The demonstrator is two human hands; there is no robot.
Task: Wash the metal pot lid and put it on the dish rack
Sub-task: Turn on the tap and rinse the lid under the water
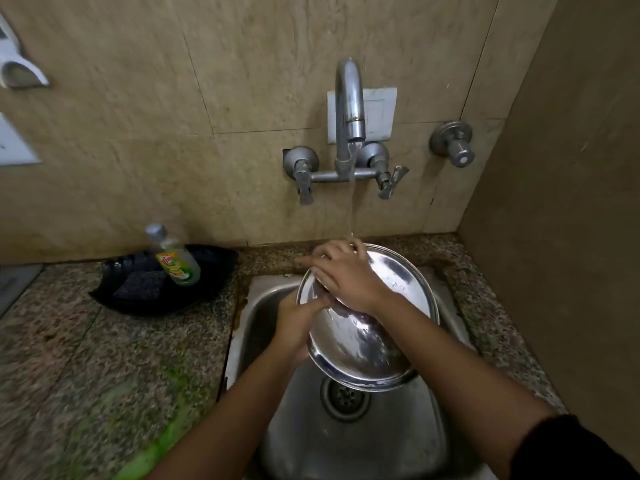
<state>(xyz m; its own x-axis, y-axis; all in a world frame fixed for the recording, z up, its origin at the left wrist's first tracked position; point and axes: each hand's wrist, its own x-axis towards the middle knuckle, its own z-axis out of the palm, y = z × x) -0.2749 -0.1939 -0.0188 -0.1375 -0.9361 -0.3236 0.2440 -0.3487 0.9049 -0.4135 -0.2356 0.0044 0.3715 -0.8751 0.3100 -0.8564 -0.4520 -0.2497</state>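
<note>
A round shiny metal pot lid (374, 334) is held tilted over the steel sink (349, 441), under a thin stream of water from the wall tap (349, 102). My left hand (299, 320) grips the lid's left rim from below, thumb on the upper face. My right hand (346, 275) lies flat on the lid's upper left part, fingers spread across the wet surface near the far rim. No dish rack is in view.
A black tray (207, 271) on the granite counter left of the sink holds a dish soap bottle (175, 258) and a dark scrub pad (140, 289). A green smear (138, 455) lies at the counter's near edge. A side wall rises close on the right.
</note>
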